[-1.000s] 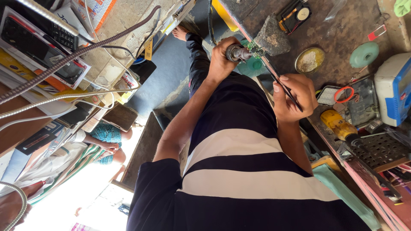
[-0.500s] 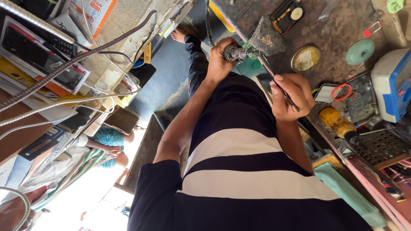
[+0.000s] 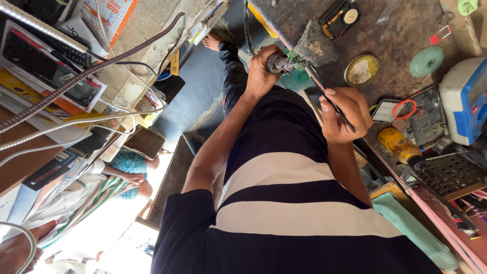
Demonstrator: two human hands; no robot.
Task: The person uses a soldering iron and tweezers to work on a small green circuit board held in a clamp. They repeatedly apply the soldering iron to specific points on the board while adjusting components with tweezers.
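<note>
My left hand (image 3: 259, 72) is shut around a small metal cylinder (image 3: 278, 63) with a little green circuit board (image 3: 296, 62) at its end, held at the edge of the workbench (image 3: 395, 30). My right hand (image 3: 346, 114) grips a thin dark rod tool (image 3: 324, 94), and its tip reaches up to the green board. Both hands are over my lap, above my dark shirt with white stripes. A grey stone block (image 3: 315, 47) sits just behind the board.
On the bench lie a round tin of white paste (image 3: 361, 69), a green disc (image 3: 426, 61), a blue and white meter (image 3: 464, 99), a red ring (image 3: 404, 109), a yellow tool (image 3: 403, 147) and a perforated metal plate (image 3: 451, 175). Flexible metal hoses (image 3: 76, 81) cross at left. Another person (image 3: 122, 172) sits at lower left.
Both hands keep their grips and stay almost still; the view has only drifted slightly.
</note>
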